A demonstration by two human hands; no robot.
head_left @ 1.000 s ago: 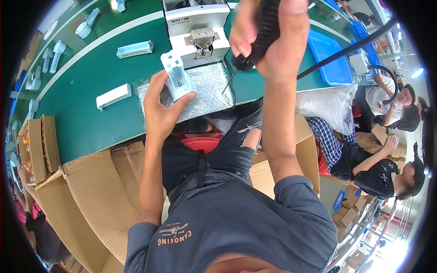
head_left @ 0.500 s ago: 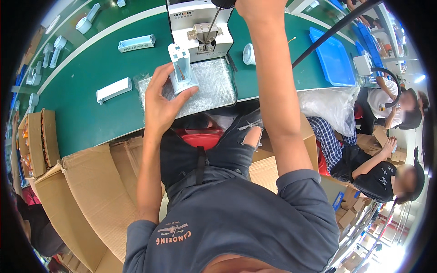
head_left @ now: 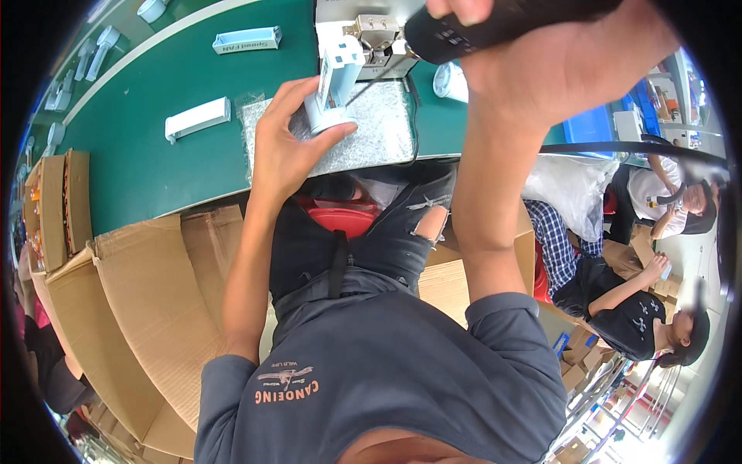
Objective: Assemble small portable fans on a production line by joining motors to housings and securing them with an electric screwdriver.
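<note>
My left hand point(head_left: 287, 147) is closed round the round base of a pale blue plastic housing point(head_left: 337, 73), which stands slightly tilted over a plastic-wrapped pad point(head_left: 379, 143). Raised on the right, my right hand point(head_left: 533, 81) grips a black electric screwdriver point(head_left: 495, 31), large and close to the camera. Its thin metal bit point(head_left: 377, 80) slants down leftward to the open side of the housing. Whether the tip touches a screw there is too small to tell. Just behind stands a screw feeder machine point(head_left: 380, 42) with a metal front.
Two pale blue trough-shaped parts, a nearer one point(head_left: 198, 121) and a farther one point(head_left: 247, 40), lie on the green table point(head_left: 139, 166). Another round blue part point(head_left: 448, 80) is right of the machine. Cardboard boxes point(head_left: 154, 301) flank my legs. Co-workers point(head_left: 618, 309) sit at right.
My right hand has brought the screwdriver from the feeder down and to the right, nearer the camera, its bit now at the housing. The housing has tilted slightly in my left hand.
</note>
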